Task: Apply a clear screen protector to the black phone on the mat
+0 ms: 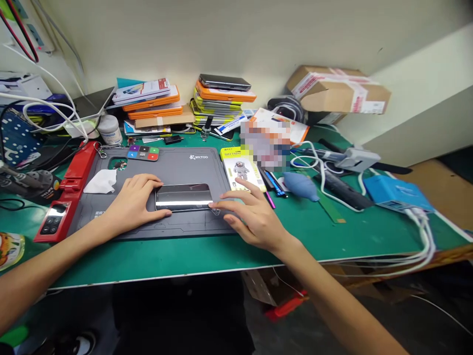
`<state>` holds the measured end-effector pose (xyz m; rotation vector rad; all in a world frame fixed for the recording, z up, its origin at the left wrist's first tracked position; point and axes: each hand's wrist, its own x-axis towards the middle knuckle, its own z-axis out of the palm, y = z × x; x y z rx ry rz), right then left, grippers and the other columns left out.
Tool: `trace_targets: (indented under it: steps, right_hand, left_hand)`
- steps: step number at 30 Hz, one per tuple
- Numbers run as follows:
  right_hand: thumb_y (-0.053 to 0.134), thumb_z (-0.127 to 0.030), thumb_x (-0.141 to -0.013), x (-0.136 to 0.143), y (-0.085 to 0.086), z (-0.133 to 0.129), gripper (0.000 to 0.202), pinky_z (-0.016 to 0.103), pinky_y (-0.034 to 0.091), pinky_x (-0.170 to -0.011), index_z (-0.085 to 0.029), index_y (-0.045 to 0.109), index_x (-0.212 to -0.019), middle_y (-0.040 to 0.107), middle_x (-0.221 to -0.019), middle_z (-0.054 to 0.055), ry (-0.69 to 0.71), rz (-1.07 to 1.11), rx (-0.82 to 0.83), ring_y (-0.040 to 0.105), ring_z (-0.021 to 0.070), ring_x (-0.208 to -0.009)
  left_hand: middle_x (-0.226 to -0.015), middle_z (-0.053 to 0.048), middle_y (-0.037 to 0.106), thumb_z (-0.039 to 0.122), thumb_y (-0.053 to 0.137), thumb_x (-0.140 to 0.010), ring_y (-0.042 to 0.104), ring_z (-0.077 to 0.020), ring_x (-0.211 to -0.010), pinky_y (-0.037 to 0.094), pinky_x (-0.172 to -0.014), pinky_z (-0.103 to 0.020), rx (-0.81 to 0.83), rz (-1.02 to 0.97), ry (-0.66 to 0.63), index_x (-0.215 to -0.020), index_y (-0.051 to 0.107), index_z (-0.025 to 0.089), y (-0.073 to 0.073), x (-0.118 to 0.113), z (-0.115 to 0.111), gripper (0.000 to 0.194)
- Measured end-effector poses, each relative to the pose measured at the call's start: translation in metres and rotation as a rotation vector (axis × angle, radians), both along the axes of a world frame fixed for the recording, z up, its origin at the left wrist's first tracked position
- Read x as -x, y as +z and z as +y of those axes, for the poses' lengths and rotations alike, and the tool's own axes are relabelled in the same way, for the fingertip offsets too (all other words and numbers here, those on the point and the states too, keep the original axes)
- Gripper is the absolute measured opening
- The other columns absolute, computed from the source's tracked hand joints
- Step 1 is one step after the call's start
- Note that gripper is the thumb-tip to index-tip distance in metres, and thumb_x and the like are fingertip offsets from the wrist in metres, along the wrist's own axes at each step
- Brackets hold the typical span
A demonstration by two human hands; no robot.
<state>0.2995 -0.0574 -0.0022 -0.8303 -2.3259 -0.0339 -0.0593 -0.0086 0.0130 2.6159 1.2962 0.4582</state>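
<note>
A dark-screened smartphone (184, 197) lies sideways on a grey work mat (192, 228), a bright reflection running across its glass. My left hand (135, 201) grips its left end, thumb along the near edge and fingers at the far corner. At the phone's right end is my right hand (254, 212), its fingers apart and one fingertip at the near right corner. Just behind that hand sits a yellow-and-white battery box (242, 168). A crumpled white wipe (100, 181) rests on the mat left of my left hand.
A red holder (76, 185) edges the mat's left side. Stacked boxes (218, 101) and a carton (340, 91) stand along the wall. To the right are a blue air blower (301, 186), cables and a blue charger (401, 194). The green table's front edge runs close below.
</note>
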Motion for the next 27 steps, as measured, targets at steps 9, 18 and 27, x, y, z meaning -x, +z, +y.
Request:
trace_targets:
  steps: [9,18,27]
  right_hand:
    - [0.054,-0.030,-0.115,0.028,0.011,-0.004,0.041,0.066,0.039,-0.136,-0.019,0.060,-0.153,0.079,-0.145,0.012,0.083,-0.098,0.145,0.065,0.0294,-0.149]
    - [0.045,-0.037,-0.116,0.021,0.029,0.033,0.041,0.053,0.063,-0.099,-0.022,0.080,-0.103,0.085,-0.095,0.011,-0.187,0.093,0.067,0.081,0.0304,-0.100]
    - [0.045,-0.058,-0.115,0.040,0.008,0.086,0.067,0.064,0.032,-0.139,-0.025,0.042,-0.174,0.042,-0.182,0.013,0.122,-0.180,0.441,0.039,0.0315,-0.169]
  left_hand:
    - [-0.148,-0.018,0.065,0.073,0.078,-0.094,0.059,-0.0403,-0.140,0.044,-0.121,-0.058,-0.021,0.001,0.007,-0.139,0.066,0.015,-0.002,0.000,0.002,0.074]
    - [-0.149,-0.015,0.066,0.072,0.078,-0.095,0.058,-0.0385,-0.144,0.041,-0.124,-0.061,0.104,-0.152,-0.001,-0.143,0.063,0.023,0.002,0.001,0.003,0.071]
    - [-0.091,-0.004,0.072,0.047,0.047,-0.116,0.068,-0.0187,-0.087,0.051,-0.084,-0.034,0.038,-0.533,0.146,-0.093,0.072,0.021,0.013,-0.001,-0.005,0.043]
